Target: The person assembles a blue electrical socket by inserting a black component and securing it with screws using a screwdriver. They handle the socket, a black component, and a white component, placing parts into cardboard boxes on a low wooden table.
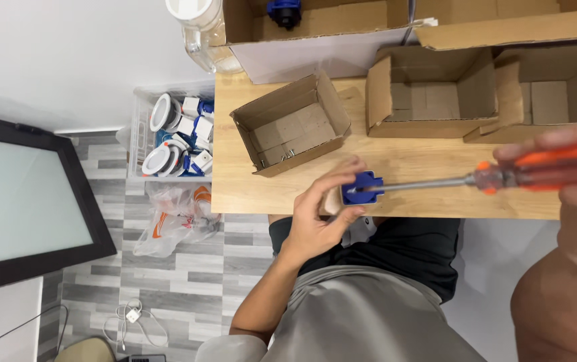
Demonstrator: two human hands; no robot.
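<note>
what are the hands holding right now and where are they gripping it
Left hand pinches a small blue part by its sides; right hand grips the screwdriver by its orange handle.

The blue part (362, 187) looks like matt plastic; the screwdriver (503, 175) has a glossy orange plastic handle and bare metal shaft; the table (248, 181) is smooth pale wood; the boxes (292, 124) are rough cardboard.

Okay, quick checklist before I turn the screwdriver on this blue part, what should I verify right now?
1. Left hand grips the blue part firmly: ok.
2. Right hand holds the screwdriver by its orange handle: ok.
3. Screwdriver tip reaches the blue part: ok.
4. Tip seated in a screw head: cannot tell, hidden by the part.
5. Left fingers away from the tip: not ok, they wrap close around it.
6. Open cardboard box stands on the wooden table nearby: ok.
</note>
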